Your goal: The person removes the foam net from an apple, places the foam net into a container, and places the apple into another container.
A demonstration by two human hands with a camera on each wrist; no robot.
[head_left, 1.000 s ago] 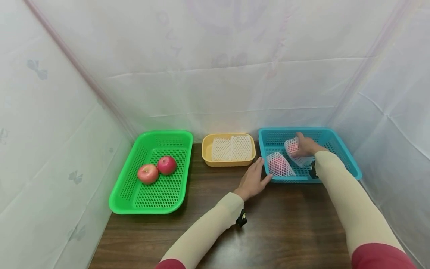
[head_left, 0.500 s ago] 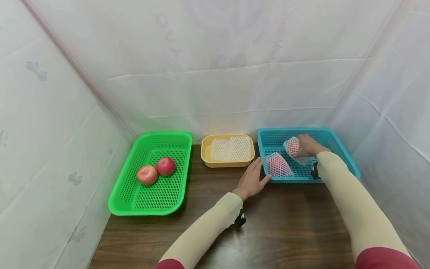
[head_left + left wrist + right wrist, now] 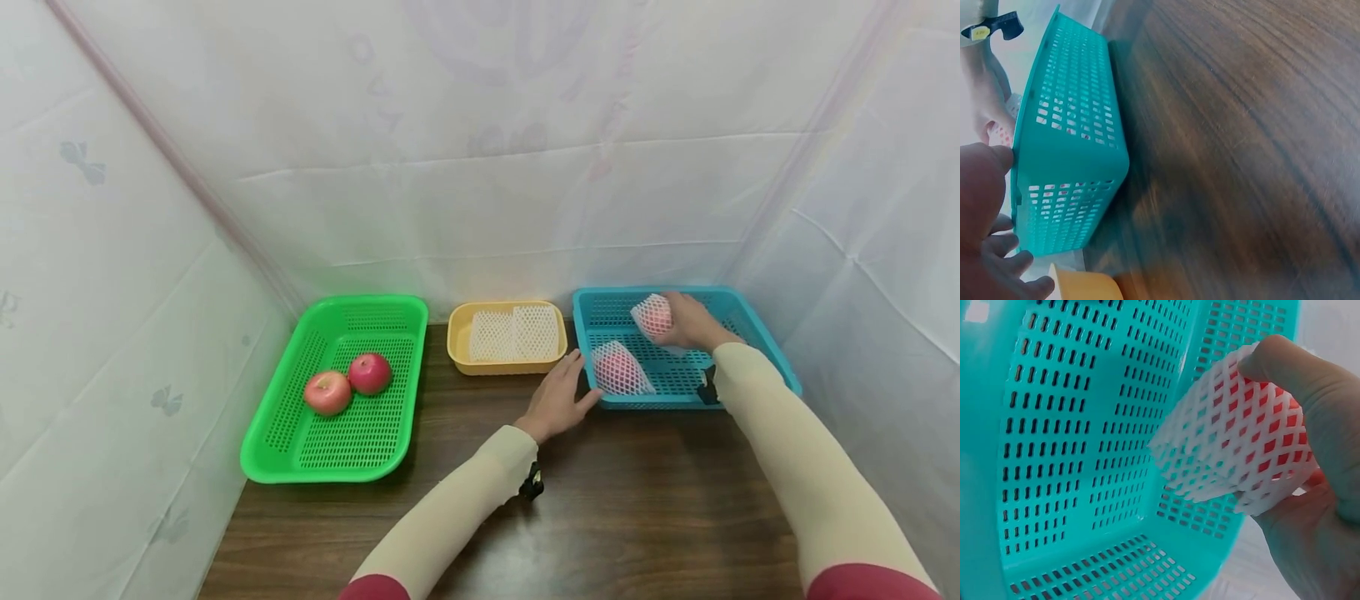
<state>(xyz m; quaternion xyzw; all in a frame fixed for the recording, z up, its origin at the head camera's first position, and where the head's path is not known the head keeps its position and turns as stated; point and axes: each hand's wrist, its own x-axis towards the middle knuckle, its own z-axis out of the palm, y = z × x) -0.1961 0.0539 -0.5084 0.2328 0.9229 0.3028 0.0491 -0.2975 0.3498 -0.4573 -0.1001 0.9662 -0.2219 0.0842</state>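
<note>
In the head view my right hand (image 3: 692, 321) grips an apple in a white foam net sleeve (image 3: 654, 317), over the back part of the blue basket (image 3: 772, 354). Up close in the right wrist view, thumb and fingers curl round the netted apple (image 3: 1254, 425), and the loose end of the net hangs past the fruit. A second netted apple (image 3: 621, 369) lies in the basket's front left corner. My left hand (image 3: 555, 398) rests at the basket's left side with fingers extended; the left wrist view has its thumb touching the rim of the basket (image 3: 1060, 150).
A green basket (image 3: 337, 473) with two bare red apples (image 3: 348, 385) stands at the left. Between the baskets, a small yellow tray (image 3: 506, 367) holds two stacks of white foam nets (image 3: 514, 333). Pale curtains (image 3: 480, 208) enclose the wooden table (image 3: 622, 517) behind and at the sides.
My right hand has lifted slightly with the netted apple, which now sits a little higher and tilted differently. The left hand stays at the basket's edge.
</note>
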